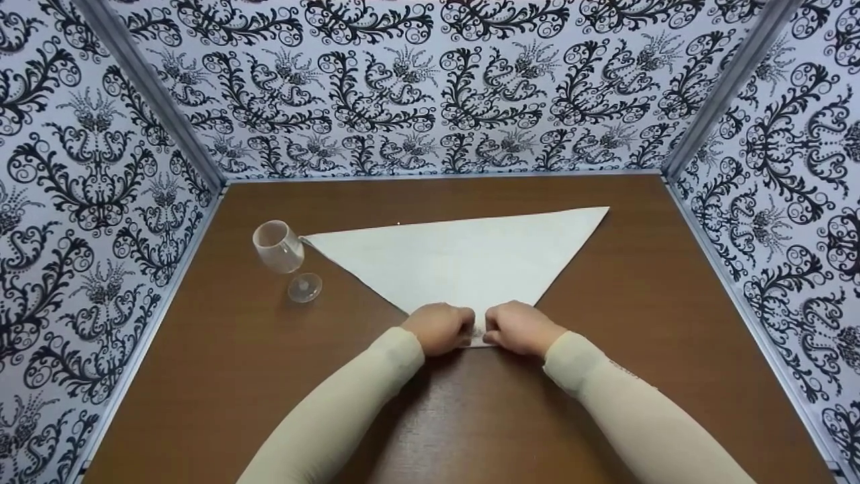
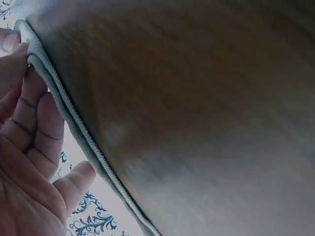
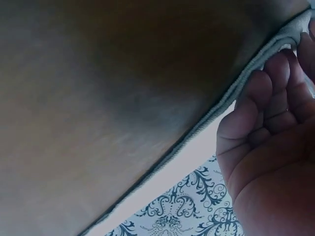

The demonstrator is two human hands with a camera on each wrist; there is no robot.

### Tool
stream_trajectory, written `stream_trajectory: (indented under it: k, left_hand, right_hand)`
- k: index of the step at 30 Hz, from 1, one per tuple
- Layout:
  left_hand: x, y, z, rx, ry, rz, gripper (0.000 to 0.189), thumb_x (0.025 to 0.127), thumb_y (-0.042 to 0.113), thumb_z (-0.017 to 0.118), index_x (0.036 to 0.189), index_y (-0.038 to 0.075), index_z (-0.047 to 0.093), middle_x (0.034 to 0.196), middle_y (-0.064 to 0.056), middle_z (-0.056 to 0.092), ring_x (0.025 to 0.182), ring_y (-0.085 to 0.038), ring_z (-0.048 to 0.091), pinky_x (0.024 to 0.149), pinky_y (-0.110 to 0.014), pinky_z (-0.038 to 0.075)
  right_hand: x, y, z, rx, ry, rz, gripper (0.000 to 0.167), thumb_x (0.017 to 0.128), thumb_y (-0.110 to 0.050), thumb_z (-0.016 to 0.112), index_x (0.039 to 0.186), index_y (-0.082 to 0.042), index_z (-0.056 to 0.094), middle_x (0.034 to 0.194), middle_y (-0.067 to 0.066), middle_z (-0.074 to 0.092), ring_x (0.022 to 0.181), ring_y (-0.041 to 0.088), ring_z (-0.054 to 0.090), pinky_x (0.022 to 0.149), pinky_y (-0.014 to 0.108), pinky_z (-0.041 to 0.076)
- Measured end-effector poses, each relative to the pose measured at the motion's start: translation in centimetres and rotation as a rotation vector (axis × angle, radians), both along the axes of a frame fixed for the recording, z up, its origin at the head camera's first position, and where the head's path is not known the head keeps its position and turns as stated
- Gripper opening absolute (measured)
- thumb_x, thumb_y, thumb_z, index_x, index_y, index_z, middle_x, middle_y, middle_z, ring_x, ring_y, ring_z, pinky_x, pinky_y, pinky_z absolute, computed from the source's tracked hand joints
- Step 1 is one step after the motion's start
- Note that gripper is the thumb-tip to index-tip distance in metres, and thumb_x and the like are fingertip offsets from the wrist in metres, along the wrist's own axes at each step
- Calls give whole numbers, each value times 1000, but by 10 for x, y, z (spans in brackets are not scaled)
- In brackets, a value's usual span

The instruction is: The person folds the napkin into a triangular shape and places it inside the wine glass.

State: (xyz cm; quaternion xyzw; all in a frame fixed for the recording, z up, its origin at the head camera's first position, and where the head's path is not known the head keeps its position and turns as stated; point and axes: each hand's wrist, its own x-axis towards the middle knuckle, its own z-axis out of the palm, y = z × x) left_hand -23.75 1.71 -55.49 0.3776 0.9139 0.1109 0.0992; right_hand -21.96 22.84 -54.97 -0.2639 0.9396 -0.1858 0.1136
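Observation:
A white cloth napkin, folded to a triangle, lies on the brown table with its long side at the back. Its near point ends in a short straight edge between the hands. My left hand pinches the left end of that edge, and my right hand pinches the right end, a small gap apart. From the left wrist, layered cloth runs past the fingers of the left hand. Similar layers of cloth show beside the curled fingers of the right hand. Part of each grip is hidden.
A clear stemmed glass stands on the left, close to the napkin's left corner. Patterned black-and-white walls with grey metal edges enclose the brown table at the back and both sides.

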Motion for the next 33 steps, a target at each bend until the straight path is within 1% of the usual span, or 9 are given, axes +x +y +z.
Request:
stream_trajectory:
  k: [2, 4, 6, 9, 11, 14, 18, 24, 33]
  left_hand:
    - [-1, -1, -1, 14, -15, -14, 10, 100, 29, 73, 95, 20, 71, 85, 6, 72, 77, -14, 62, 76, -34, 54]
    - [-2, -2, -2, 30, -28, -40, 7, 99, 27, 73, 94, 23, 76, 89, 8, 75, 81, -12, 66, 80, -32, 56]
    - [-3, -4, -2, 40, -32, -62, 8, 99, 25, 73, 96, 25, 80, 94, 10, 77, 88, -11, 70, 84, -30, 57]
    - [-5, -7, -4, 41, -22, -91, 9, 98, 29, 75, 101, 26, 83, 101, 10, 79, 95, -11, 72, 89, -30, 58]
    - [-5, -8, -5, 36, -21, -89, 12, 96, 34, 78, 102, 26, 83, 101, 10, 78, 96, -12, 72, 89, -31, 58]
    - [-6, -8, -7, 39, -33, -70, 18, 92, 41, 81, 103, 27, 83, 101, 11, 78, 95, -11, 72, 88, -31, 58]
    - [-6, -7, -10, 49, -48, -41, 21, 90, 42, 83, 104, 26, 83, 102, 11, 78, 96, -12, 72, 89, -31, 58]
    - [-5, -7, -11, 76, -64, -21, 17, 91, 39, 82, 102, 26, 83, 101, 10, 79, 96, -13, 73, 89, -32, 58]
    - [-5, -7, -10, 95, -83, -8, 13, 92, 38, 82, 98, 27, 83, 98, 12, 78, 94, -11, 71, 88, -31, 58]
  right_hand:
    - [1, 1, -2, -21, -6, 2, 19, 93, -17, 77, 77, -17, 66, 71, -8, 61, 65, 10, 51, 63, 31, 46]
    - [2, 2, -3, -45, -7, 24, 17, 92, -12, 76, 78, -18, 68, 75, -8, 64, 69, 10, 53, 67, 31, 48]
    - [3, 3, -4, -64, -1, 56, 13, 92, -9, 75, 82, -17, 73, 80, -7, 69, 75, 11, 59, 72, 33, 52]
    - [6, 8, -4, -87, 7, 91, 9, 93, -8, 75, 92, -14, 81, 91, -3, 74, 85, 15, 66, 80, 38, 56]
    - [7, 11, -4, -94, -3, 91, 10, 94, -11, 77, 100, -13, 84, 97, 0, 76, 91, 18, 68, 84, 40, 57]
    - [7, 15, -6, -109, -36, 69, 13, 94, -15, 79, 105, -13, 85, 99, 0, 75, 93, 18, 67, 85, 39, 56]
    - [7, 15, -11, -134, -75, 17, 13, 93, -21, 80, 105, -16, 85, 100, -3, 75, 93, 16, 66, 84, 35, 55]
    - [6, 12, -14, -159, -101, -48, 9, 93, -22, 80, 100, -19, 85, 99, -6, 77, 94, 13, 67, 84, 34, 55]
    - [3, 8, -11, -159, -146, -87, 4, 92, -20, 81, 94, -18, 84, 90, -9, 78, 86, 8, 62, 80, 32, 54]
